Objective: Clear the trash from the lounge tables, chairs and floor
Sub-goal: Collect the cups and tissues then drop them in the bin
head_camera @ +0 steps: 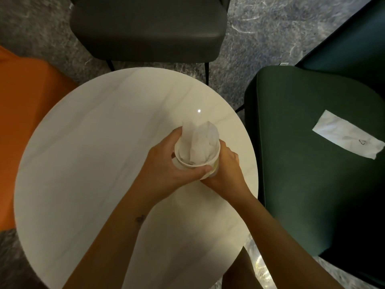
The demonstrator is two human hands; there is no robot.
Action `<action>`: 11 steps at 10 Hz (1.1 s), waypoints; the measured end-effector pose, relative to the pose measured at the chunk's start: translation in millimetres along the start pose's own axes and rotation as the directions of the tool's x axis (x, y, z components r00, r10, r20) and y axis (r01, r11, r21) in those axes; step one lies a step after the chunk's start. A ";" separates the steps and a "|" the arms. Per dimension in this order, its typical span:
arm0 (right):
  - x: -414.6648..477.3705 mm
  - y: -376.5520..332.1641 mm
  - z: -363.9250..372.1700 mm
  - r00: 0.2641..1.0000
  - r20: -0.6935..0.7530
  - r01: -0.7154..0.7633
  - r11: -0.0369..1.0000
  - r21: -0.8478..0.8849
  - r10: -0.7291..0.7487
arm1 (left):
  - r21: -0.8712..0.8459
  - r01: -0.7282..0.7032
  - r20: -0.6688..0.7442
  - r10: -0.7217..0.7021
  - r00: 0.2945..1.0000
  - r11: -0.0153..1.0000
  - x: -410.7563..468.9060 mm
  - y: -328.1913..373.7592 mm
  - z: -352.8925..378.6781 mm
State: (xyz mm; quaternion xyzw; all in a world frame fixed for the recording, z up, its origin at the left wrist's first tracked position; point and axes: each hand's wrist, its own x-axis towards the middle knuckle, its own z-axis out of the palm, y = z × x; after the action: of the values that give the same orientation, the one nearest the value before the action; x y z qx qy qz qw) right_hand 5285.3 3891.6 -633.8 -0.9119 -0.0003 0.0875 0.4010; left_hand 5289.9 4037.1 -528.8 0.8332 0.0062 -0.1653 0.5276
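Observation:
A white paper cup (pixel 210 163) is held over the round white marble table (pixel 93 163), right of its middle. Crumpled white tissue paper (pixel 203 140) sticks up out of the cup. My left hand (pixel 166 161) grips the cup's left side, with the thumb across its front rim. My right hand (pixel 227 165) wraps around its right side from below. On the seat of the dark green chair (pixel 302 163) at the right lies a flat white paper wrapper (pixel 349 134).
A dark grey chair (pixel 150 30) stands behind the table. An orange seat (pixel 23 113) is at the left. A second dark green chair (pixel 350 44) is at the far right. Grey patterned carpet (pixel 256 32) covers the floor.

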 end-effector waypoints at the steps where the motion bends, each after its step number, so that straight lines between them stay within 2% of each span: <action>1: 6.7 -2.4 1.0 0.999 -0.049 -0.001 0.999 0.052 0.003 | -0.006 0.004 -0.007 -0.004 1.000 1.000 6.5 -9.8 0.2; 3: 15.0 -4.3 4.3 1.000 0.001 0.004 0.968 0.250 -0.005 | 0.106 0.036 0.043 -0.041 0.998 0.994 16.9 -36.7 10.5; 4: 17.6 -4.5 6.9 1.000 0.008 -0.026 0.942 0.334 0.024 | 0.138 0.052 0.007 -0.053 0.999 0.989 23.0 -44.6 10.9; 5: 19.5 -2.0 6.9 1.000 0.010 -0.031 0.920 0.391 0.029 | 0.192 0.008 0.004 -0.009 1.000 0.981 29.7 -39.1 12.5; 6: 22.3 -1.4 3.7 0.998 0.037 -0.064 0.907 0.417 0.053 | 0.176 0.015 0.026 -0.020 0.999 0.984 32.1 -34.7 16.2; 7: 25.5 1.2 -1.8 0.997 0.064 -0.070 0.895 0.441 0.046 | 0.207 0.090 -0.071 -0.076 0.995 0.974 25.8 -21.5 17.2; 8: 22.4 5.4 -11.2 0.996 0.091 -0.058 0.896 0.441 0.020 | 0.341 -0.005 -0.242 0.093 0.966 0.940 24.2 0.5 18.2; 9: 10.7 17.1 -30.2 0.998 0.056 -0.030 0.925 0.379 0.009 | 0.410 -0.163 -0.360 0.323 0.875 0.897 28.8 26.3 27.9; 10: 4.7 37.8 -62.3 0.999 -0.030 -0.017 0.943 0.332 0.028 | 0.446 -0.286 -0.367 0.465 0.806 0.848 40.7 52.5 48.3; 11: 8.8 64.7 -99.8 0.982 -0.171 -0.021 0.948 0.319 0.079 | 0.406 -0.397 -0.302 0.530 0.792 0.823 58.5 78.4 79.7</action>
State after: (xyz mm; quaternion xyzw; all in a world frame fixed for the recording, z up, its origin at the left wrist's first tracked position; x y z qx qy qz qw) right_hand 5305.4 3775.3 -616.3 -0.8399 0.0736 0.0132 0.5375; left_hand 5338.3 3922.5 -507.5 0.8985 -0.1199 0.1471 0.3959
